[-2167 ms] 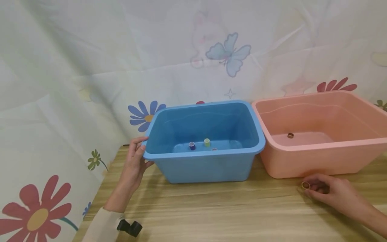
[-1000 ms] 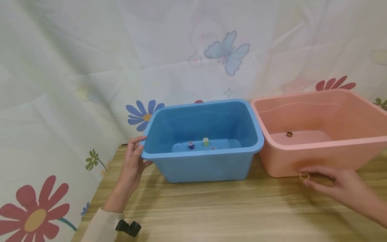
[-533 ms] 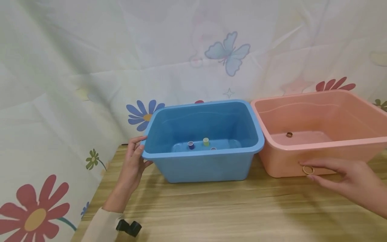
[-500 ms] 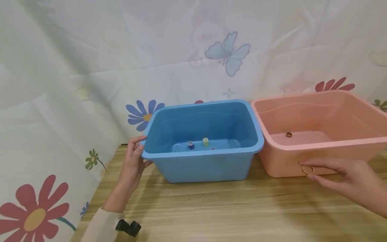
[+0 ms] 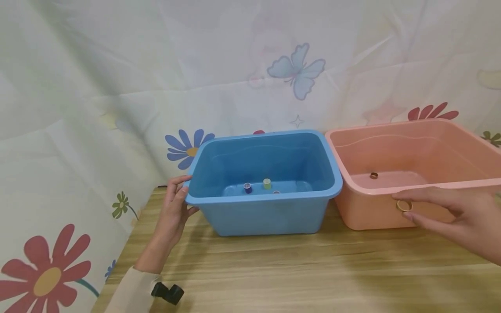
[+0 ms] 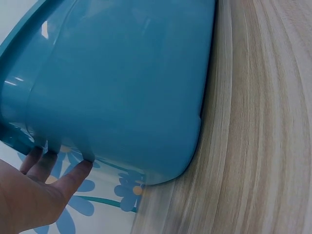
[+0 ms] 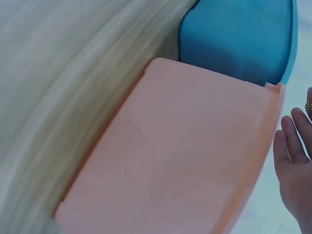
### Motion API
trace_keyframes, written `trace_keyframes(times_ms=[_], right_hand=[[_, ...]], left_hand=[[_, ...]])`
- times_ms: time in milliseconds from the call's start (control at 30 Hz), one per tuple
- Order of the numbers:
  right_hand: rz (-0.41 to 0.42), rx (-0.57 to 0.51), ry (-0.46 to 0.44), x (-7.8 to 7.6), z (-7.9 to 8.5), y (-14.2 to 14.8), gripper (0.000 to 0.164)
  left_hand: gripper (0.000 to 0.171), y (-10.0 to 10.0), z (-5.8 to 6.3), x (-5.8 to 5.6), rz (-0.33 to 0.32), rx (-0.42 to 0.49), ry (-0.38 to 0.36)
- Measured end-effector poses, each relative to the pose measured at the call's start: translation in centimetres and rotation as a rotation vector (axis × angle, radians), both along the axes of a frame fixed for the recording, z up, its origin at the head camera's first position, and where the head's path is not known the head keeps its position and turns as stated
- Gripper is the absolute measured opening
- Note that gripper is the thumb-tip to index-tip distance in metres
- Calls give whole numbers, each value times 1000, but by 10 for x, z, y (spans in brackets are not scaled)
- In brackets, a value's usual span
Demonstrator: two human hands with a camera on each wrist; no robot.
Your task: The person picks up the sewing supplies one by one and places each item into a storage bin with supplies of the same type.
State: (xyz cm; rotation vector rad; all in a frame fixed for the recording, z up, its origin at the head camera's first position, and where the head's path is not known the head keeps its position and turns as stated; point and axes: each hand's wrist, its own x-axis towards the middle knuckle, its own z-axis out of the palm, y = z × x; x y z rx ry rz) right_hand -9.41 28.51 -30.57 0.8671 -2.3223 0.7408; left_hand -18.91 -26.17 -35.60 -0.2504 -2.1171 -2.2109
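My left hand holds the left rim of a blue plastic tub. In the left wrist view, several of its fingertips touch the tub's outer wall. A gold ring is pinched between thumb and forefinger of my right hand, raised in front of the pink tub near its front rim. The other fingers of that hand are extended in the right wrist view. A second, darker ring lies on the pink tub's floor.
Inside the blue tub stand a dark blue small cylinder and a pale green one; a third small item is mostly hidden by the front rim. Both tubs stand side by side on a wooden table, before a patterned curtain.
My right hand has risen from near the table to just below the pink tub's front rim, the ring pinched throughout. The left hand stays on the blue tub.
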Motion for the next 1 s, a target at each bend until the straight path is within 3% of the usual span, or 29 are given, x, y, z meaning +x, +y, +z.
trace_keyframes(times_ms=[67, 133, 267, 333, 533, 833, 1000], right_hand=[[-56, 6, -9, 2, 5, -1, 39], [-110, 12, -15, 3, 10, -1, 57], [-181, 47, -10, 2, 21, -1, 64], [-180, 44, -17, 0, 24, -1, 64], [-68, -63, -58, -9, 28, 7, 57], [-101, -124, -126, -21, 30, 20, 45], [-133, -248, -230, -26, 31, 23, 47]], left_hand=[[26, 0, 0, 0, -2, -1, 0], [26, 1, 0, 0, -4, -3, -1], [27, 1, 1, -1, 1, -7, 4], [27, 1, 1, -1, 4, -3, 5], [26, 3, 2, 0, -15, 1, -16], [31, 5, 0, 2, 16, -17, -41], [38, 5, -1, 3, 11, -14, -17]])
